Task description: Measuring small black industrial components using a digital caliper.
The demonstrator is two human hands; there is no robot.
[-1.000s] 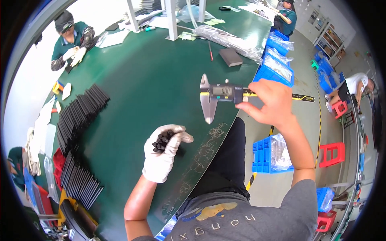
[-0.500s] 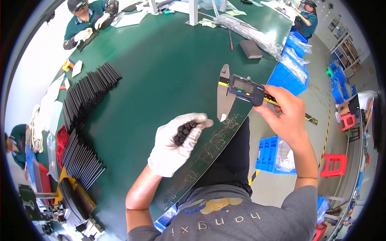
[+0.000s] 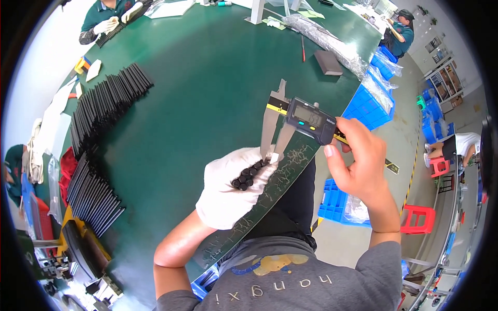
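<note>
My left hand (image 3: pixel 222 185), in a white glove, is closed around a bunch of short-ended black rods (image 3: pixel 247 177), whose round ends face up. My bare right hand (image 3: pixel 362 161) grips a digital caliper (image 3: pixel 307 120) by its slider end, thumb bent in below the display. The caliper's jaws are parted, and their tips reach down to the left fingertips, at the rod end on the edge of the bunch. Whether both jaws touch that rod cannot be made out. At the left of the table lies a long curved row of similar black rods (image 3: pixel 104 108).
The green table (image 3: pixel 192 88) has a worn near edge. A dark box (image 3: pixel 328 62) and a plastic-wrapped bundle (image 3: pixel 332 44) lie at the far right. Blue crates (image 3: pixel 369 106) stand beside the table. A machine (image 3: pixel 85 259) is at lower left; co-workers sit at the far side.
The caliper has moved left and down to my left hand, and its jaws have spread from closed to parted at the rod ends. The left hand has shifted slightly, regrouping the rods.
</note>
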